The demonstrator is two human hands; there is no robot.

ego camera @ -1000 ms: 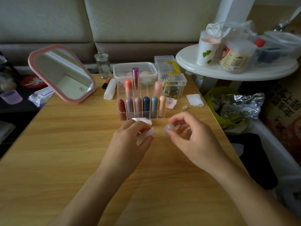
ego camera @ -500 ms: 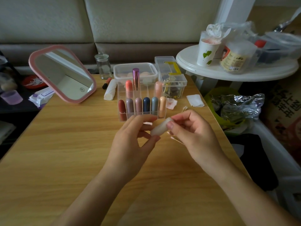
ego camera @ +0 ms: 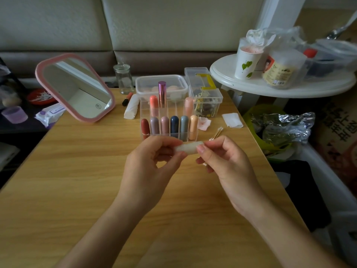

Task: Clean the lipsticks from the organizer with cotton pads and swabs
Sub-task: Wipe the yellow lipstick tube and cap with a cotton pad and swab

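Grip status: left grip (ego camera: 150,167) pinching one end of frosted white lipstick (ego camera: 188,147), right grip (ego camera: 228,165) pinching the other end, held level above surface (ego camera: 77,171), just in front of clear organizer (ego camera: 177,107). Judged light, rigid, smooth plastic, likely slippery and quick to roll; best taken by fingertips around barrel, no squeezing near soft tip. Swabs (ego camera: 217,132) and cotton pad (ego camera: 231,119) lying right of organizer, near right grip.
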